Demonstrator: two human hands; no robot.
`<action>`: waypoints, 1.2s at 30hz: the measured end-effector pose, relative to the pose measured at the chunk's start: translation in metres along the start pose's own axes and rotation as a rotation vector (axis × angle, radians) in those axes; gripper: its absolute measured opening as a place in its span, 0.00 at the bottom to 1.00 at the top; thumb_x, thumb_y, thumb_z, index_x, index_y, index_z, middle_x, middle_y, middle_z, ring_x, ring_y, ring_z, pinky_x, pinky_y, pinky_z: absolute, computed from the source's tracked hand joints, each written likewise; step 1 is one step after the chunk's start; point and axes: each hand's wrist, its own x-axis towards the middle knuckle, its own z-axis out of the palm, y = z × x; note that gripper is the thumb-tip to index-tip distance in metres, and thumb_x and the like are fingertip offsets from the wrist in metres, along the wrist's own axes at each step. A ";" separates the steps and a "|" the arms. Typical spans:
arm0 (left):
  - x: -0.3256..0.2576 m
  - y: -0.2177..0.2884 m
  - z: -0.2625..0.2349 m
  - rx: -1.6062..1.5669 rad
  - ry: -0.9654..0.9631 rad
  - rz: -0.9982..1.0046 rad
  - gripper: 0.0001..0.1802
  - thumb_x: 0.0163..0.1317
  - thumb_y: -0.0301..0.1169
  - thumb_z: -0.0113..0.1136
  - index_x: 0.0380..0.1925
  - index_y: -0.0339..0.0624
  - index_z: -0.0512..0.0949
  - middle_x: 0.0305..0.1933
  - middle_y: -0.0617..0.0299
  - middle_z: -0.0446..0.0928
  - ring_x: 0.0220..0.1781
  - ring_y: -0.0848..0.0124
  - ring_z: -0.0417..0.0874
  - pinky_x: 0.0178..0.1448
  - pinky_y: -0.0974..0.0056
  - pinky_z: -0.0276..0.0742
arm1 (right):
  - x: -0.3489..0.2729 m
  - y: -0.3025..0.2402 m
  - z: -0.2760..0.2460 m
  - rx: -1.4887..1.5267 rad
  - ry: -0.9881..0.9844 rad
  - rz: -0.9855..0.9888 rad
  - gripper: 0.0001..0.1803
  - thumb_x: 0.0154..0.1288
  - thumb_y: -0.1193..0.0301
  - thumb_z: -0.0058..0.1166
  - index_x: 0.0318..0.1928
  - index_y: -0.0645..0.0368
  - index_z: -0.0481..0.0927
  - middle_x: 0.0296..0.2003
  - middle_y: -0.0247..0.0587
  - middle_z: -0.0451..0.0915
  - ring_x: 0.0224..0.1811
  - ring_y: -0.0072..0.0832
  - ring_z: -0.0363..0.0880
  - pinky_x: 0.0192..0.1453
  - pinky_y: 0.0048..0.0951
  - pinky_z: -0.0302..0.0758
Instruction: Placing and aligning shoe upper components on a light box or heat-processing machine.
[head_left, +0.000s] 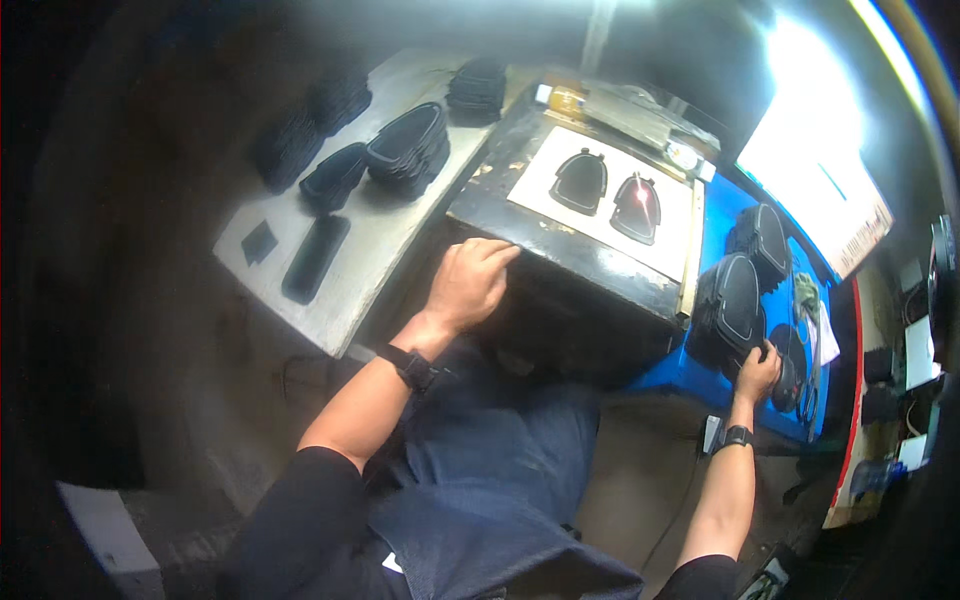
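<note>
My left hand [468,284] is closed, its curled fingers against the near left edge of a black workbench [560,245]; nothing shows in it. On the bench's white board [536,196] lie two black tapered frame-like pieces, one on the left [580,182] and one with a reddish glare [636,208] on the right. My right hand [758,376] reaches to the blue table on the right. Its fingers pinch a dark piece at the foot of a stack of black rounded parts [727,305]; the fingertips are partly hidden.
A pale table [400,235] on the left bears several stacks of black parts [408,150] and a long dark pad [316,260]. Behind the white board runs a metal bar [635,118]. The blue table [672,372] also holds another black stack [762,240] and a greenish cloth [806,292].
</note>
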 end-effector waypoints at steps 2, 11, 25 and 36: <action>-0.021 -0.014 -0.019 0.046 0.012 -0.057 0.16 0.63 0.28 0.59 0.50 0.40 0.83 0.48 0.54 0.83 0.53 0.54 0.82 0.57 0.52 0.76 | -0.001 -0.001 -0.001 -0.002 -0.021 0.025 0.20 0.65 0.63 0.54 0.54 0.57 0.84 0.52 0.53 0.83 0.57 0.50 0.79 0.66 0.47 0.71; -0.040 -0.075 -0.072 0.006 -0.012 -0.228 0.13 0.69 0.36 0.58 0.40 0.38 0.84 0.39 0.48 0.83 0.43 0.50 0.85 0.48 0.54 0.80 | 0.002 0.022 0.003 0.047 0.005 0.017 0.20 0.65 0.64 0.54 0.53 0.57 0.85 0.52 0.53 0.83 0.56 0.50 0.80 0.63 0.46 0.73; -0.004 -0.131 -0.028 0.098 -0.189 -0.222 0.18 0.66 0.48 0.60 0.34 0.45 0.85 0.34 0.52 0.84 0.38 0.52 0.85 0.41 0.51 0.79 | 0.007 0.026 -0.003 0.117 0.058 -0.037 0.16 0.65 0.69 0.56 0.47 0.65 0.87 0.44 0.57 0.87 0.48 0.49 0.86 0.59 0.43 0.78; -0.026 -0.136 -0.037 0.114 -0.096 -0.163 0.17 0.62 0.47 0.60 0.29 0.46 0.84 0.33 0.55 0.84 0.40 0.54 0.86 0.44 0.48 0.80 | 0.018 0.043 0.019 0.038 -0.055 0.004 0.20 0.67 0.65 0.51 0.54 0.61 0.85 0.53 0.54 0.85 0.58 0.47 0.81 0.65 0.42 0.73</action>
